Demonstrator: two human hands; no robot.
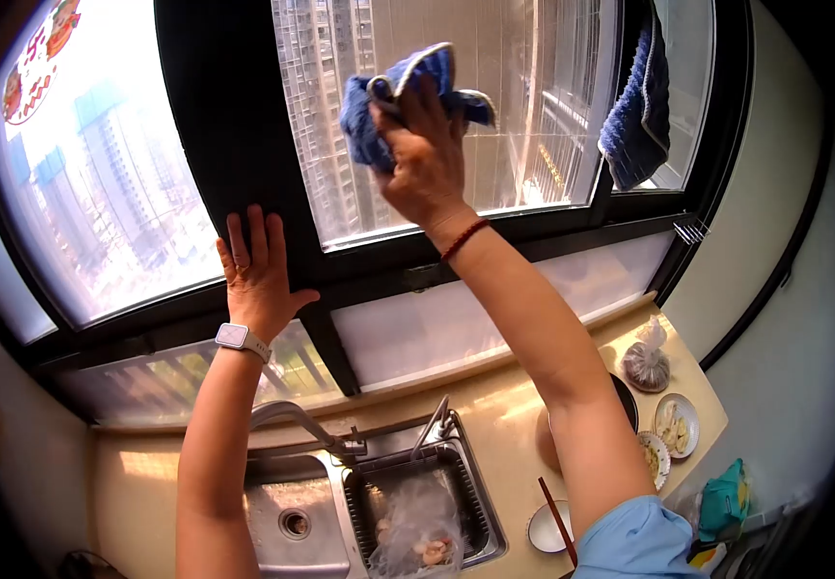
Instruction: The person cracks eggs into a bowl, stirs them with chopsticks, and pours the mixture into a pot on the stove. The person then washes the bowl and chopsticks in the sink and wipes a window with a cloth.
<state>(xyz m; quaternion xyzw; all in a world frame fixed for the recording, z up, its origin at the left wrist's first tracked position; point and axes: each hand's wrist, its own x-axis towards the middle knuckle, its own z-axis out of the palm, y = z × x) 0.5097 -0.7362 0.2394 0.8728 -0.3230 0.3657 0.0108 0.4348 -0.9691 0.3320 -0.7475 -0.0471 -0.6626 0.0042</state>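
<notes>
My right hand (424,159) grips a bunched blue cloth (369,125) with a pale edge and presses it to the window pane (523,106). Its outline is a little blurred. My left hand (261,275) lies flat with fingers spread on the dark window frame (234,125), a light-coloured watch (243,338) on that wrist. Over at the right, a second blue cloth (637,116) hangs by the window's side panel. Tall buildings show through the glass.
Below are a double sink (297,502) with a faucet (306,422), and a plastic bag (422,526) in the right basin. On the counter (504,434) stand a white bowl (550,526) with chopsticks, a plate of food (676,425) and a tied bag (647,365).
</notes>
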